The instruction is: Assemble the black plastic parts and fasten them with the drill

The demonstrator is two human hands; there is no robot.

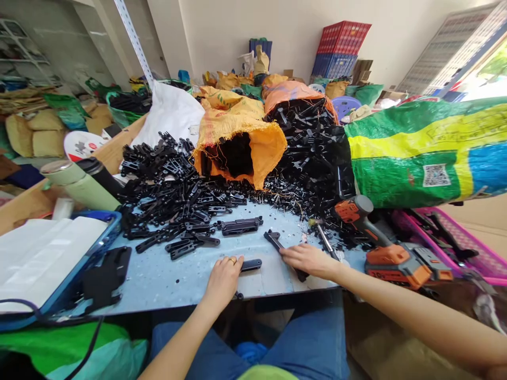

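Observation:
Near the table's front edge, my left hand (pixel 225 278) is closed on a flat black plastic bar (pixel 251 265), whose rounded end sticks out to the right. To its right, my right hand (pixel 307 259) has its fingers over a longer black plastic part (pixel 274 240); that part slants from upper left to lower right beneath them. Just beyond both hands lies an assembled-looking black part (pixel 240 226). A large heap of black plastic pieces (pixel 174 195) spreads behind and to the left. The palm sides of both hands are hidden.
A cordless drill (pixel 386 245) and a hammer (pixel 325 237) lie at right, beside a pink basket (pixel 471 245). An orange sack (pixel 237 126) gapes at the back near a green-yellow sack (pixel 407 153). Bottles (pixel 75 182) and a blue tray (pixel 113 224) stand left.

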